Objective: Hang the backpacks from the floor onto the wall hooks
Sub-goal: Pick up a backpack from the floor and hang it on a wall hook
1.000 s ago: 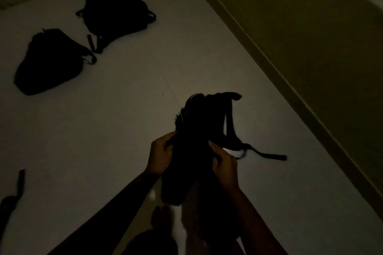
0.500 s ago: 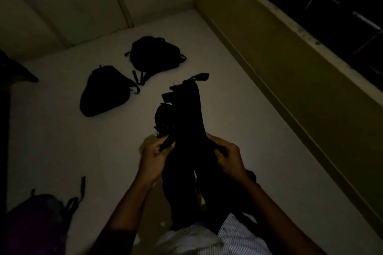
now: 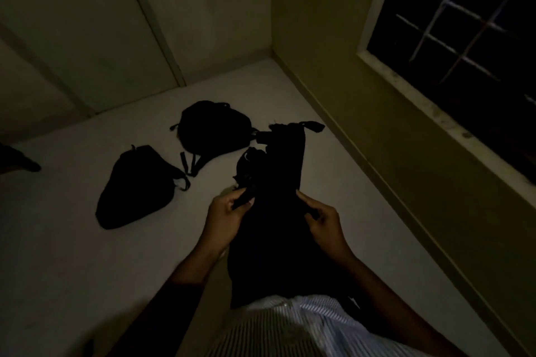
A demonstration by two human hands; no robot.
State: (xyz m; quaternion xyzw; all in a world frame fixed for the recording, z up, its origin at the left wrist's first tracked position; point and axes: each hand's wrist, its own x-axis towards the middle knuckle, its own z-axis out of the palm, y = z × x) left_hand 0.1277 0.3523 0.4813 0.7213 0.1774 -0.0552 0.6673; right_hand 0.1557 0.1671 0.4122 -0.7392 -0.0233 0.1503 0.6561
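Observation:
The room is very dark. I hold a black backpack (image 3: 278, 211) upright against my chest, its top loop toward the far corner. My left hand (image 3: 229, 214) grips its left side near a strap. My right hand (image 3: 322, 220) grips its right edge. Two more black backpacks lie on the pale floor beyond: one (image 3: 136, 185) to the left and one (image 3: 213, 127) farther back near the corner. No wall hooks show in this view.
A yellowish wall (image 3: 377, 130) runs along the right with a barred window (image 3: 464, 23) above it. Pale door or cupboard panels (image 3: 101, 38) close the far side. A dark object (image 3: 17, 159) pokes in at the left edge.
My view has tilted up from the floor to the corner and window. The held backpack has risen closer to my chest, both hands staying on it.

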